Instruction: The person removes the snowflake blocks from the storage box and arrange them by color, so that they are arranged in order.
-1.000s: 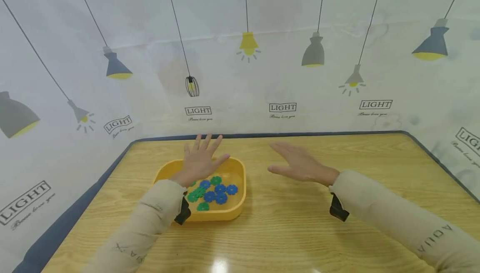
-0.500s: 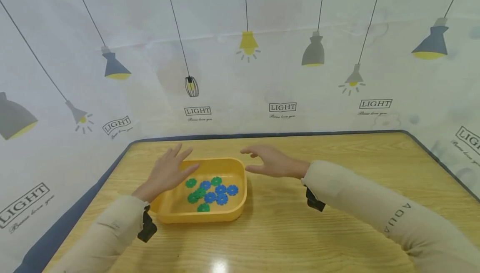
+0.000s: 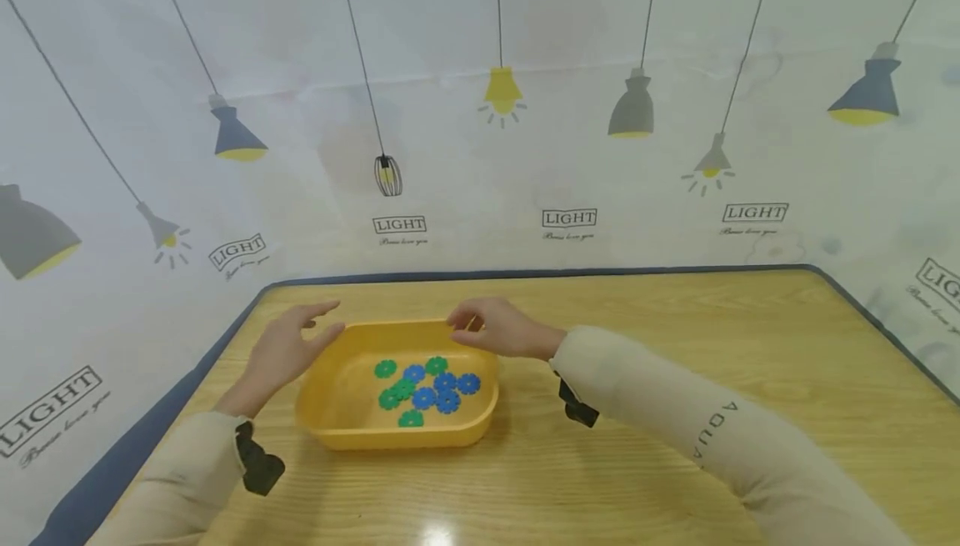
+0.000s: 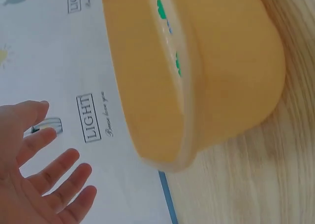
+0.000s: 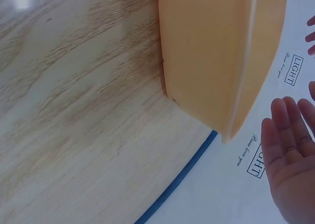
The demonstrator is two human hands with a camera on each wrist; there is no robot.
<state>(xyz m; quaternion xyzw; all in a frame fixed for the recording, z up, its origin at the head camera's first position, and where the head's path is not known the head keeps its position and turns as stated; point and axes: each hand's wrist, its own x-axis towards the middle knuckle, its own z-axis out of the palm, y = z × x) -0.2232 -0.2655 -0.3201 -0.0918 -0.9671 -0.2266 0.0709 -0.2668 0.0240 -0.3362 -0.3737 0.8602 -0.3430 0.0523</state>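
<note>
A yellow plastic basin (image 3: 352, 439) stands on the wooden table in the head view. Several green flower-shaped plastic discs (image 3: 386, 368) and blue flower-shaped plastic discs (image 3: 468, 383) lie on its floor, mostly toward the right half. My left hand (image 3: 279, 356) is by the basin's far left corner, fingers loosely bent. At the far right corner is my right hand (image 3: 501, 329), its fingers also slightly bent. In the left wrist view the left hand (image 4: 44, 170) shows apart from the basin wall (image 4: 236, 61), holding nothing. The right wrist view shows the right hand (image 5: 290, 160) just off the rim, palm visible.
The wooden table (image 3: 675, 379) extends well to the right of the basin. Its dark blue edge (image 3: 637, 270) meets a pale backdrop (image 3: 450, 137) printed with hanging lamps and LIGHT lettering. Both sleeves carry a small black wrist device (image 3: 258, 461).
My left hand has moved left from over the basin to its left side. My right hand has come left to the basin's right side. The discs keep their places.
</note>
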